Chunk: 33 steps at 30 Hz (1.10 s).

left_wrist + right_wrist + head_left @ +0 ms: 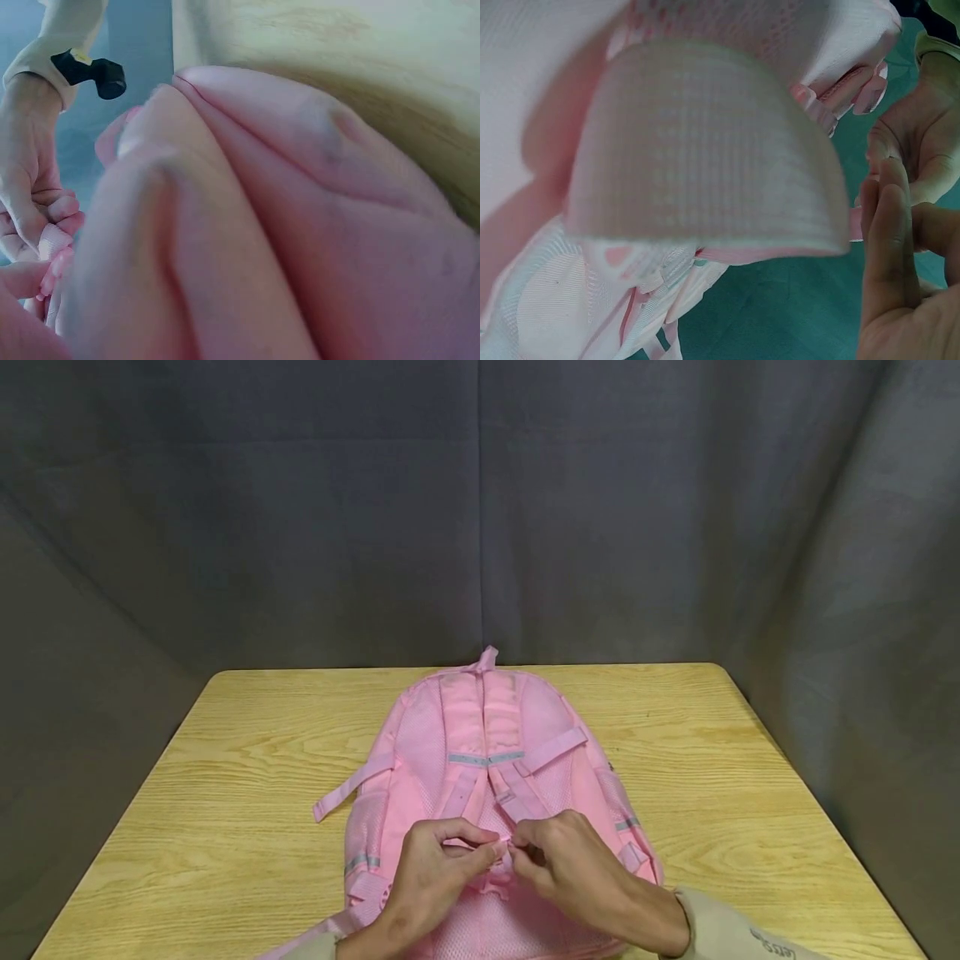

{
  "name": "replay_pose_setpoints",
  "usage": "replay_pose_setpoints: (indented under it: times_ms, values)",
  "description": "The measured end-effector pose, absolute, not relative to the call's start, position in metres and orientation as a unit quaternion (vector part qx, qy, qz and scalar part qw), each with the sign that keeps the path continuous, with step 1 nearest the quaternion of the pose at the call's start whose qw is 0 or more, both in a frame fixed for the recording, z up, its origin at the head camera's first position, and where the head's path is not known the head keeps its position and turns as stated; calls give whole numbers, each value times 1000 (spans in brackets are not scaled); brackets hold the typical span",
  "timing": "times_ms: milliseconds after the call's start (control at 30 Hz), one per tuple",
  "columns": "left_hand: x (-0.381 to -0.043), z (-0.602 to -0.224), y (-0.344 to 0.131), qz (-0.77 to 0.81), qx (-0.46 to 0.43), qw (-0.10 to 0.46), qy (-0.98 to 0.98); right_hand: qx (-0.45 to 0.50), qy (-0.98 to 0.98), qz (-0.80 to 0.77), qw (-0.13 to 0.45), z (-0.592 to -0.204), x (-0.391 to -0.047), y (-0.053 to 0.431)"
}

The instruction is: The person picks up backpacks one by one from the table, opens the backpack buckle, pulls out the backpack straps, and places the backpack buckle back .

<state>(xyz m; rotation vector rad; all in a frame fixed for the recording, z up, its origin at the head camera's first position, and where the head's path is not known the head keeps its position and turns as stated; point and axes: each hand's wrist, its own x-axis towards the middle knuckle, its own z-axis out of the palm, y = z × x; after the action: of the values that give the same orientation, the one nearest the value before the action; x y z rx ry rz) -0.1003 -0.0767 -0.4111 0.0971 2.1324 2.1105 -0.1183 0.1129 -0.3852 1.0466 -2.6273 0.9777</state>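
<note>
A pink backpack (495, 927) lies on the table with its shoulder-strap side up and its top handle pointing away. Over its lower middle my left hand (442, 868) and right hand (570, 864) meet, fingertips close together. Between thumb and fingers, the left hand pinches a small pink buckle (54, 274). Opposite it, the right hand pinches the end of a pink webbing strap (56, 240) right at the buckle. Fingers hide most of the join in the head view. In the right wrist view, a pale ribbed band (712, 150) of the bag covers much of the picture.
The light wooden table (225, 802) extends on both sides of the backpack. Loose pink webbing (352, 787) sticks out at its left. Both padded shoulder straps (461, 714) lie side by side along its middle. A dark grey curtain (337, 527) hangs behind the table and along its sides.
</note>
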Motion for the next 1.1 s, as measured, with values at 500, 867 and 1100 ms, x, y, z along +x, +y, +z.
replay_pose_setpoints:
  times_ms: [500,867,1100]
  values:
    - [-102,-407,-76,713,16,72,697,347,-850,381,108,-393,-116,113]
    - [-103,-406,-75,714,3,64,697,368,-821,405,163,-398,-116,113]
    - [-104,-407,-75,720,-7,68,691,385,-804,410,195,-400,-117,113]
